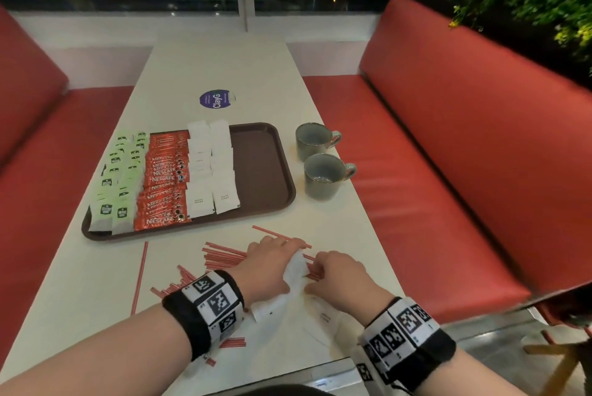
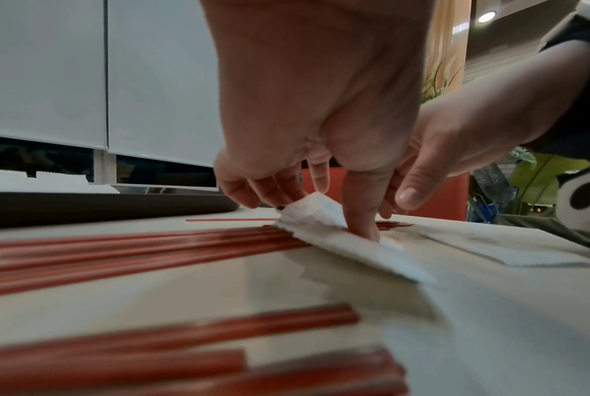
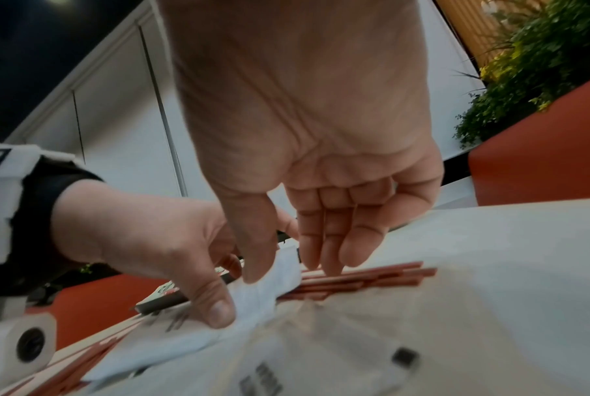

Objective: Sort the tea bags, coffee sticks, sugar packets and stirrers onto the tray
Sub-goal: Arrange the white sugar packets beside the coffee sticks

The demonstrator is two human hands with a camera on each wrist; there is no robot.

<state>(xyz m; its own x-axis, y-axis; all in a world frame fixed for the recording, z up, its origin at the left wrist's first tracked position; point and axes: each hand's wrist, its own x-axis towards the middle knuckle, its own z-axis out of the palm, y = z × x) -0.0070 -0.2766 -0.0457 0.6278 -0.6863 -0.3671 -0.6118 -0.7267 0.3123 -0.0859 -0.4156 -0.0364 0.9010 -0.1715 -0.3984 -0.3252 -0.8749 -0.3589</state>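
Here, what I see from the remote feed, line by line.

Worktop [image 1: 221,68]: pale, long, running up the middle of the head view between red benches.

Tray [image 1: 262,165]: dark brown, centre of the frame; its right part is bare.

Tea bags [image 1: 120,177]: green packets in two columns on the tray's left side.

Coffee sticks [image 1: 165,181]: red sticks stacked in a column just right of the tea bags.

Sugar packets [image 1: 211,168]: white, in two columns beside the coffee sticks, on the tray.

Stirrers [image 1: 224,256]: thin red sticks scattered on the worktop below the tray, lower centre, some under my hands.

Loose packet [image 1: 296,267]: white paper, crumpled, between my two hands, lying over the stirrers.

Left hand [image 1: 272,267]: fingers curled, thumb and fingertips pinching the loose packet, as the left wrist view [image 2: 307,139] shows.

Right hand [image 1: 339,277]: thumb on the same packet's edge; fingers [image 3: 334,241] fairly straight, tips down on the stirrers.

Cups [image 1: 315,141]: two grey cups right of the tray.
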